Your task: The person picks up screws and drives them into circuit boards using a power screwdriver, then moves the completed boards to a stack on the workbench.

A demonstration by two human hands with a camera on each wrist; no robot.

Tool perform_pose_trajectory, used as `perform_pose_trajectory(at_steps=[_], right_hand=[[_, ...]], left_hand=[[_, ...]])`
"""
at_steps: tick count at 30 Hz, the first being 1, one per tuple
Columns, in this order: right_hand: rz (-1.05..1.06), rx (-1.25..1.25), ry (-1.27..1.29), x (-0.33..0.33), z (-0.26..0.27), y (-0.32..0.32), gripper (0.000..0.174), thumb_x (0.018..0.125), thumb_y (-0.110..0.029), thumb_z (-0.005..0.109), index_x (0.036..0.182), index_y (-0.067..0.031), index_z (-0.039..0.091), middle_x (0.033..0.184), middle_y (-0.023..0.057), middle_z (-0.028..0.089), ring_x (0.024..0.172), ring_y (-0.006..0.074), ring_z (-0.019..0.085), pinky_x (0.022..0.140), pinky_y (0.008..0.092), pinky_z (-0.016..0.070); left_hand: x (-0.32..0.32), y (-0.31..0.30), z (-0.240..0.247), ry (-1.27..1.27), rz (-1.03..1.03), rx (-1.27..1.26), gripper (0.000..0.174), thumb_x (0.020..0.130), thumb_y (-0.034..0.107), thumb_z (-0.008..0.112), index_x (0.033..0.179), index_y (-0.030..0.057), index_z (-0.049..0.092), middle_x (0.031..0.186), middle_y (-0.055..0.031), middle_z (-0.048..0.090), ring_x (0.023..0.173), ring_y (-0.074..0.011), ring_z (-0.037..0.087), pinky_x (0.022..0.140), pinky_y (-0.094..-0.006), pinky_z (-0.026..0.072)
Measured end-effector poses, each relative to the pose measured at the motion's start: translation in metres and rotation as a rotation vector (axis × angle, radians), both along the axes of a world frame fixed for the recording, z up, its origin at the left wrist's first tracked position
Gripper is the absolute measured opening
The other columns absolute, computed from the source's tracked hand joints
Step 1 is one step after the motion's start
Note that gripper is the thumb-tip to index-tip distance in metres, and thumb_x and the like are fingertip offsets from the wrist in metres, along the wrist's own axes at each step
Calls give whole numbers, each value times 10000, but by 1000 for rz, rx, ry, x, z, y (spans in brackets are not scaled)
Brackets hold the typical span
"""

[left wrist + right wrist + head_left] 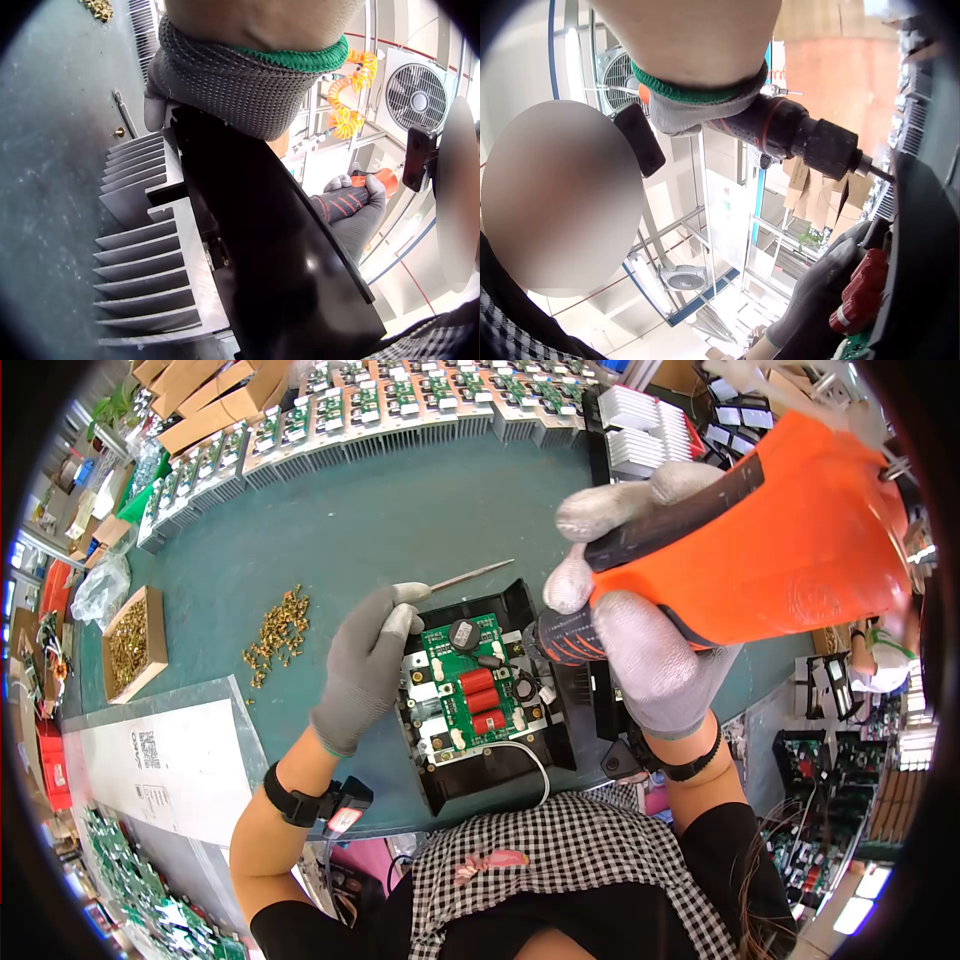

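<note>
In the head view a green circuit board (458,695) with red cylindrical parts (480,698) sits on a finned heatsink (150,277) between black side plates (480,772). My gloved left hand (368,660) grips the upper left corner of this assembly, thumb and forefinger at its edge. A thin metal rod (470,575) lies on the table beyond those fingertips. My gloved right hand (650,660) grips an orange-and-black power drill (770,580), large in the view. Its black chuck (831,148) points to the board's right side, with the bit (877,172) close to the black plate.
Loose brass screws (278,632) lie left of my left hand, beside a cardboard box of brass screws (135,645). A plastic-covered paper sheet (165,765) covers the table's front left. Rows of heatsinks with boards (365,405) line the back; white finned blocks (640,430) stand back right.
</note>
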State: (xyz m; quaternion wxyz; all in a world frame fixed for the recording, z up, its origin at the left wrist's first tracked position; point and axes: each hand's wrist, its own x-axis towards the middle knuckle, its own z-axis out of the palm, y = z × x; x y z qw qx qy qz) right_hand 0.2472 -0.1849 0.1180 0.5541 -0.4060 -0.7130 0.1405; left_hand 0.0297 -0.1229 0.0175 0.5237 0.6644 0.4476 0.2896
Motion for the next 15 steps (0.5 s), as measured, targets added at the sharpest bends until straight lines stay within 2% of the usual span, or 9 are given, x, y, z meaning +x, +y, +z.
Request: perform_pose_trajectory(at_steps=[2,6,9,13,15], right_hand=[[-25,-11,86,-2,-2,2,501,816,69,584,1267,-13,383,1048,201,607,745,205,632,684,337,538],[72,42,382,-3,-20,10,445,817,45,601,1220,-6,417,957,188,614,709,216,624,659,338,532],[-45,73,217,-3,-12,7,399,819,58,551,1197,22,426,954,200,623,678,215,624,635,330,524],[-87,-25,255,-14,4,4,410,812,69,475,1218,62,425,963,210,628,657,211,617,635,341,529],[-64,-60,295,-21,12,3,417,824,58,478,1237,68,419,970,210,630,663,215,617,636,347,532]], left_hand=[[-1,1,-3,-13,5,10,316,975,153,423,1189,-19,579,895,-45,584,899,-109,537,841,-251,434],[-3,3,-7,9,0,58,317,975,152,418,1189,-18,579,868,-34,581,876,-104,532,823,-247,434],[-1,1,-7,-3,5,64,314,977,149,415,1189,-12,582,858,-29,575,856,-98,522,808,-250,435],[1,1,-4,-29,14,45,312,980,147,417,1198,-9,576,850,-22,567,840,-95,512,794,-251,433],[1,1,-9,-59,12,81,315,980,147,414,1203,-10,572,849,-20,566,840,-93,512,792,-249,431]])
